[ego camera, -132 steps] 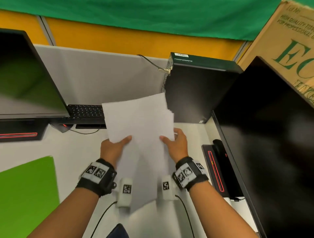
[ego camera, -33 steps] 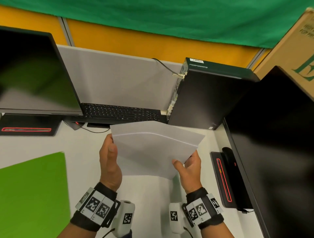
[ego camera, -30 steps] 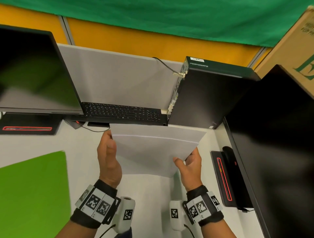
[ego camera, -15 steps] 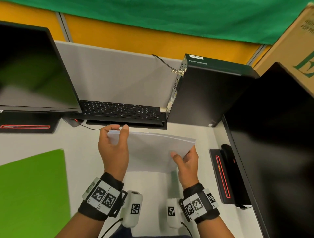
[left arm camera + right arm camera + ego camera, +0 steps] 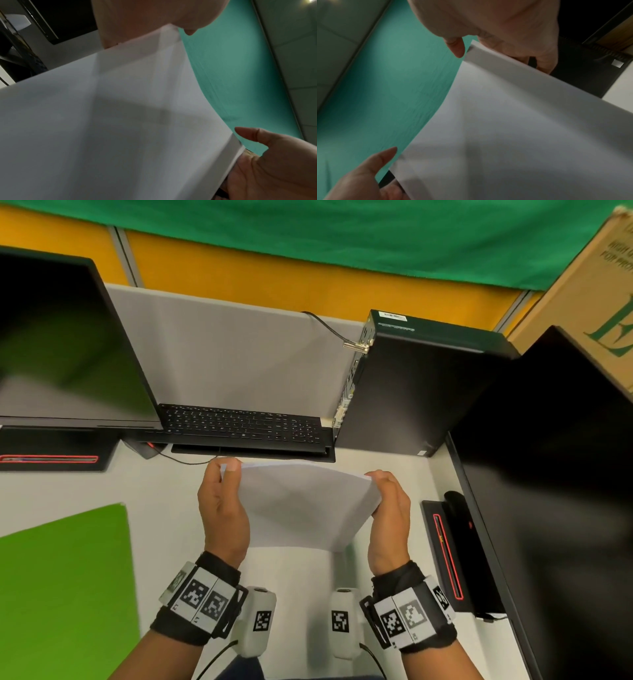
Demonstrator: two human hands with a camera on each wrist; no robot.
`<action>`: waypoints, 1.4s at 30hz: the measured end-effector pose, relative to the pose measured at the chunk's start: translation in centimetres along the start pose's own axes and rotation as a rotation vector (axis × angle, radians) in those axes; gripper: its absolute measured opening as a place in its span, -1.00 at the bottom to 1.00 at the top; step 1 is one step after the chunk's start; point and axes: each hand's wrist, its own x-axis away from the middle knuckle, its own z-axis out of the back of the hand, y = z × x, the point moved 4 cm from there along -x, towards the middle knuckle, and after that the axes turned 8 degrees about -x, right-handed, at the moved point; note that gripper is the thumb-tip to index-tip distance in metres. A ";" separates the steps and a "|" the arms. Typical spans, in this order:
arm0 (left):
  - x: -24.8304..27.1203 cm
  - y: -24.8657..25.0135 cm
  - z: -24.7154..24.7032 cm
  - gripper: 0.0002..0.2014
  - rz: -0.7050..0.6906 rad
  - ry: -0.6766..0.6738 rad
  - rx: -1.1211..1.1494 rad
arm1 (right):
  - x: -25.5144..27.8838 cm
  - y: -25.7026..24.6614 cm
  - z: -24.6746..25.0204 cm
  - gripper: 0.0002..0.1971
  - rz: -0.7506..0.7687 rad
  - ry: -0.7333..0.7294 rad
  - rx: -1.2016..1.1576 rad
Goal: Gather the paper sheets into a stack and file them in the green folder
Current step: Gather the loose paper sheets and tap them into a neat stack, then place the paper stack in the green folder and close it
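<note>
A stack of white paper sheets [image 5: 301, 501] stands on edge over the white desk [image 5: 164, 508], held between both hands. My left hand [image 5: 227, 474] pinches its upper left corner, thumb on the near face. My right hand [image 5: 380, 484] grips the upper right corner, fingers curled over the edge. In the left wrist view the paper sheets [image 5: 120, 121] fill the frame under my left hand [image 5: 145, 20], and the right hand [image 5: 274, 162] shows at the lower right. The right wrist view shows the sheets [image 5: 513, 135] below my right hand [image 5: 505, 27]. The green folder [image 5: 65, 583] lies flat at the lower left.
A black keyboard [image 5: 239, 426] sits just beyond the paper. A dark monitor [image 5: 68, 344] stands at the left, another monitor [image 5: 555, 474] at the right. A black computer tower [image 5: 411, 392] stands behind the right hand. A black base with a red line [image 5: 448, 556] lies right.
The loose fan of sheets has been squared into one stack and brought lower towards the desk. The right hand slid from the bottom edge up to the right corner.
</note>
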 end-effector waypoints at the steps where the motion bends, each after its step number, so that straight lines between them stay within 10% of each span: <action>1: 0.0 0.1 0.0 -0.79 0.004 0.003 0.007 | 0.0 0.0 -0.1 -0.80 -0.001 0.000 0.004; 11: -0.1 -2.0 0.6 -0.83 -0.049 -0.241 0.086 | 1.1 1.4 0.2 -0.82 -0.022 -0.158 0.043; 13: -0.1 -3.6 0.9 -0.71 -0.009 -0.290 -0.022 | 1.7 3.1 0.6 -0.57 -0.084 -0.192 0.158; 30: 2.3 -9.2 3.0 -0.63 0.279 -0.169 -0.241 | 3.3 8.7 0.9 -0.33 -0.139 -0.166 0.524; 42: -4.1 -10.4 25.5 -0.75 0.529 0.081 -0.361 | 8.7 13.7 -17.0 -0.48 -0.299 -0.857 0.596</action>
